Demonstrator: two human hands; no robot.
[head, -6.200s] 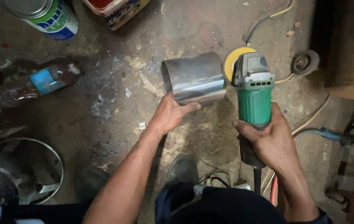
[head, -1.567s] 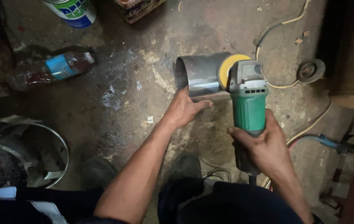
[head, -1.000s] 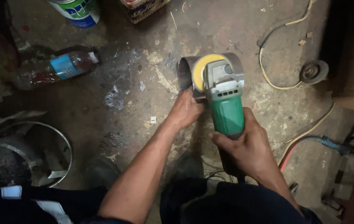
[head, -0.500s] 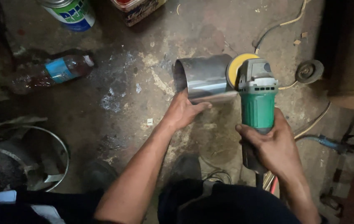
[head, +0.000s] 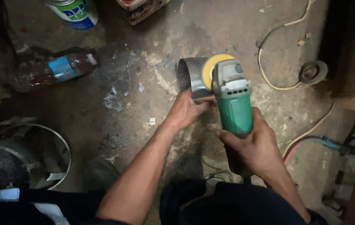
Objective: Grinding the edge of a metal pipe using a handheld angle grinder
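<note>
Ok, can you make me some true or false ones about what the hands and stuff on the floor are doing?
1. The right hand holds a green grinder. True.
2. The left hand is lifting the plastic bottle. False: it steadies a curved metal sheet; the bottle lies apart on the floor.
3. The grinder's disc is yellow. True.
4. The disc is far from the metal sheet. False: it sits right against it.

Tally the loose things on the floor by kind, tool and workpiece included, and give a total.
Green angle grinder: 1
Curved metal sheet piece: 1
Plastic bottle: 1
Paint can: 1
Spare grinding disc: 1
Total: 5
</note>
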